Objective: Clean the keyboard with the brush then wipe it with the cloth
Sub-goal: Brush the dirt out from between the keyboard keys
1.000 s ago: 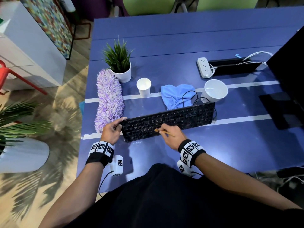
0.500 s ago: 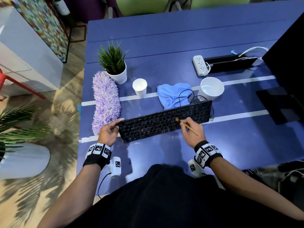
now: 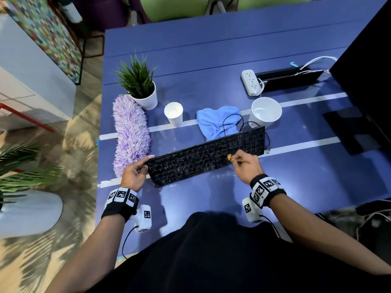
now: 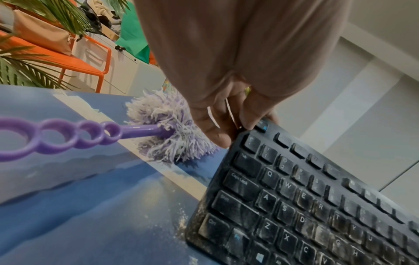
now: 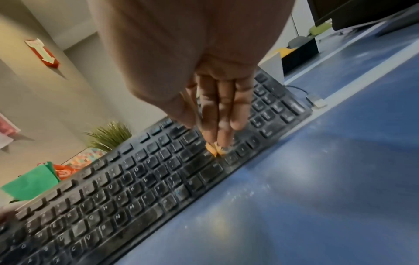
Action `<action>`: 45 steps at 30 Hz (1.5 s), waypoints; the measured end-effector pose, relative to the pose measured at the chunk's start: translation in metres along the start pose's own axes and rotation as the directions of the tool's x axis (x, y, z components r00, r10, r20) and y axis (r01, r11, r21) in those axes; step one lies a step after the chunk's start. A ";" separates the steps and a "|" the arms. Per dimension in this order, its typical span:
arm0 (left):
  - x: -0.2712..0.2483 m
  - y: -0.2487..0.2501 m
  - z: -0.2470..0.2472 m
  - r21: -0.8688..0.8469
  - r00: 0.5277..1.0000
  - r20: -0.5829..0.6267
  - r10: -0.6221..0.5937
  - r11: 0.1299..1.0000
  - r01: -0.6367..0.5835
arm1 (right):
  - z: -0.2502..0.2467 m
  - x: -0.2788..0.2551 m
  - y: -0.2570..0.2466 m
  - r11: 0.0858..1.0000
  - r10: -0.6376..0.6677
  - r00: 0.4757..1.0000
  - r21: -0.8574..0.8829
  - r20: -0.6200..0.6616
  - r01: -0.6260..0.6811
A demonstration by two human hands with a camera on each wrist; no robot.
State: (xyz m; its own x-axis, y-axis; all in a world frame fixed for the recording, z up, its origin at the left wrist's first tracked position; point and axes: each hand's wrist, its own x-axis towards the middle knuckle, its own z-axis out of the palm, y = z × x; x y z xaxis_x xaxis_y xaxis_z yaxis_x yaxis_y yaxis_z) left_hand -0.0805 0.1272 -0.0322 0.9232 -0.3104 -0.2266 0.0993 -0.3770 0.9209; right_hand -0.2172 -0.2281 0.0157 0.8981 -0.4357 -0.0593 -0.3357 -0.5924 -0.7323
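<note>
Black dusty keyboard (image 3: 208, 155) on blue table (image 3: 211, 70); blue cloth (image 3: 215, 121) beyond, unused.
L wrist: left hand (image 4: 226, 114) pinches kbd's top-left corner, prob. steadying it.
R wrist: right hand (image 5: 217, 107) pinches thin orange-bristled brush (image 5: 214, 148), tip on keys just below fingertips.

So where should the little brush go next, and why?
Probably a short sweep rightward onto the number-pad keys. The right hand holds the brush tip on the dusty keyboard just left of them, and the left hand steadies the keyboard's left end.
</note>
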 end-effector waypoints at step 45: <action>-0.003 0.007 -0.004 0.041 1.000 -0.028 -0.003 0.999 0.004 | -0.042 0.037 0.011 0.976 0.176 0.865 0.197 -0.469 -0.091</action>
State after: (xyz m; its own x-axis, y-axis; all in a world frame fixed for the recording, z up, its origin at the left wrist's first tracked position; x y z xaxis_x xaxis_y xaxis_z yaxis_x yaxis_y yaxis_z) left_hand -0.0809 0.1287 -0.0242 0.9329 -0.2848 -0.2203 0.0876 -0.4138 0.9061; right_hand -0.1996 -0.2788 0.0338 0.5850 -0.7991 0.1385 -0.3539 -0.4051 -0.8430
